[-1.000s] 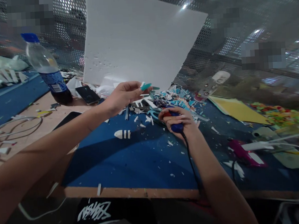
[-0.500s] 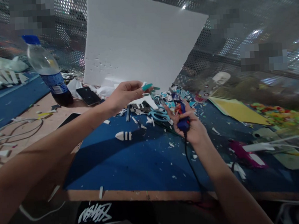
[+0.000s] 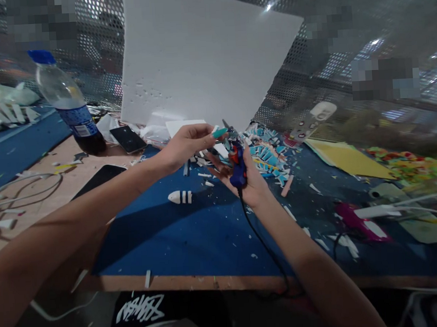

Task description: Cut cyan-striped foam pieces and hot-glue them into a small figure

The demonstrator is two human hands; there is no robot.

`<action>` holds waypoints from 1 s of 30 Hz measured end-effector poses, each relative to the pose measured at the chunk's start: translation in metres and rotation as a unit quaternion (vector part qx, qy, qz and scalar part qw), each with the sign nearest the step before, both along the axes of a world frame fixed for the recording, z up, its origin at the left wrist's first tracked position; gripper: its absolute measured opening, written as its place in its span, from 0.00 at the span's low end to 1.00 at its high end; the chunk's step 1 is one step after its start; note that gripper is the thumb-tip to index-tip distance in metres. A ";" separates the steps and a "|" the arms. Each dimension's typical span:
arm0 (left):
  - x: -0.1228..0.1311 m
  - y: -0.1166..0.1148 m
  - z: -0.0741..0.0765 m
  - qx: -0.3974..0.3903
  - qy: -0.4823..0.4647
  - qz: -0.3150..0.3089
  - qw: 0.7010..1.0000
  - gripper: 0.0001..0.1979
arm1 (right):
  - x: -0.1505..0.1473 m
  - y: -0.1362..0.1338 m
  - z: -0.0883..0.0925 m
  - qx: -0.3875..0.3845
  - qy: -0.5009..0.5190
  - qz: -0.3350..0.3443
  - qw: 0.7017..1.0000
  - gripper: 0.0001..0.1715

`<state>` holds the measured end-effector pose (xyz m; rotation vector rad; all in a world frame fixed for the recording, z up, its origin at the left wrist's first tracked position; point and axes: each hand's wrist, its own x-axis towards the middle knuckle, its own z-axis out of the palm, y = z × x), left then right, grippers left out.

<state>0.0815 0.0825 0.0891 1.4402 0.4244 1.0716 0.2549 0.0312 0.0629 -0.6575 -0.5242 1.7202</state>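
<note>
Between the fingertips of my left hand (image 3: 192, 143) is a small teal-and-white piece (image 3: 220, 132), pinched. My right hand (image 3: 254, 181) is wrapped round a blue corded glue gun (image 3: 238, 170) with an orange-red trigger. The gun points up and its tip is close by the teal piece; whether they touch I cannot tell. Below my hands, on the blue mat (image 3: 164, 239), lies a pointed white piece (image 3: 174, 197) with white strips lined up behind it. A heap of blue and white scraps (image 3: 267, 153) spreads behind my right hand.
A large white board (image 3: 206, 61) leans at the back. To the left stand a dark drink bottle (image 3: 79, 122), a phone (image 3: 128, 139) and a black flat device (image 3: 98, 179). Yellow sheets (image 3: 339, 162) and a magenta tool (image 3: 361, 222) lie right. The gun's black cord (image 3: 261, 242) hangs over the front edge.
My right hand has brought the glue gun leftward and up to the teal piece, and its grip is firmer round the handle. My left hand has shifted slightly right.
</note>
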 end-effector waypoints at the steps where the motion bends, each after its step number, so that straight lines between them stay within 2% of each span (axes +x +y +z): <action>1: -0.001 -0.001 0.000 0.003 -0.002 0.000 1.000 0.09 | 0.000 0.001 0.001 -0.011 0.000 -0.015 1.000 0.17; 5: -0.010 -0.008 0.003 0.004 0.009 0.014 1.000 0.10 | 0.005 0.005 0.005 -0.061 -0.004 -0.050 0.997 0.21; 9: -0.030 -0.011 0.004 0.026 0.047 0.043 0.998 0.11 | 0.013 0.008 0.004 -0.057 0.006 -0.065 0.996 0.21; 14: -0.063 -0.009 0.007 0.102 0.075 0.189 0.974 0.11 | 0.019 0.010 0.003 -0.053 0.057 -0.051 0.996 0.19; 16: -0.077 -0.008 0.011 0.181 0.128 0.269 0.937 0.12 | 0.020 0.011 0.004 -0.056 0.074 -0.057 0.994 0.18; 17: -0.085 -0.008 0.013 0.227 0.177 0.310 0.906 0.13 | 0.020 0.011 0.004 -0.058 0.079 -0.059 0.993 0.18; 19: -0.099 -0.008 0.018 0.337 0.298 0.405 0.796 0.15 | 0.021 0.012 0.006 -0.058 0.081 -0.064 0.993 0.19; 20: -0.104 -0.007 0.020 0.360 0.341 0.452 0.742 0.16 | 0.021 0.012 0.006 -0.057 0.080 -0.065 0.993 0.19; 21: -0.108 -0.006 0.021 0.367 0.356 0.491 0.705 0.16 | 0.021 0.012 0.007 -0.057 0.078 -0.066 0.993 0.19; 22: -0.110 -0.005 0.022 0.361 0.368 0.503 0.694 0.15 | 0.022 0.012 0.008 -0.058 0.075 -0.065 0.993 0.19; 23: -0.110 -0.003 0.021 0.352 0.361 0.501 0.703 0.14 | 0.022 0.012 0.008 -0.058 0.071 -0.063 0.994 0.18; 24: -0.107 -0.001 0.019 0.339 0.351 0.474 0.733 0.13 | 0.023 0.012 0.008 -0.057 0.068 -0.058 0.994 0.18; 25: -0.101 0.001 0.016 0.320 0.331 0.418 0.783 0.12 | 0.023 0.012 0.008 -0.054 0.066 -0.052 0.995 0.17; 26: -0.094 0.003 0.011 0.286 0.311 0.326 0.846 0.13 | 0.023 0.012 0.008 -0.051 0.066 -0.046 0.995 0.18; 27: -0.084 0.005 0.006 0.242 0.304 0.229 0.893 0.13 | 0.024 0.013 0.007 -0.048 0.066 -0.040 0.996 0.18; 28: -0.074 0.007 0.000 0.204 0.312 0.150 0.916 0.13 | 0.024 0.013 0.006 -0.045 0.068 -0.034 0.996 0.18; 30: -0.052 0.010 -0.013 0.195 0.319 0.102 0.922 0.11 | 0.024 0.014 0.005 -0.037 0.072 -0.022 0.996 0.19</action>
